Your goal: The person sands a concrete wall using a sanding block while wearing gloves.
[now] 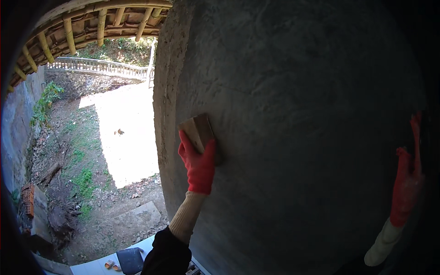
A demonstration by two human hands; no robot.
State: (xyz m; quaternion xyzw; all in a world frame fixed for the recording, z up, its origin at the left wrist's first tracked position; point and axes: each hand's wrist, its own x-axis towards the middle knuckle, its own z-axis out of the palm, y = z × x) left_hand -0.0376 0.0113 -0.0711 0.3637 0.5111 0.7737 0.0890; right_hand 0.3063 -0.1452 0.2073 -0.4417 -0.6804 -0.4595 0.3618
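Observation:
My left hand [200, 167], in a red glove with a cream cuff, is wrapped around a brown wooden block [196, 130]. The block rests against a grey plastered wall [284, 91], close to its left edge. At the far right, my right hand [405, 185] wears a matching red glove. Its thumb and fingers stretch upward and apart beside the dark wall surface. Deep shadow there hides whether the fingertips touch the wall.
Along the wall's left side runs a rough, unfinished edge [167, 105]. Below lie a white surface [89, 269] with a dark flat piece [130, 260] and dirt ground [91, 229]. A bamboo-raftered roof [101, 27] hangs at upper left; a railing [105, 68] stands beyond.

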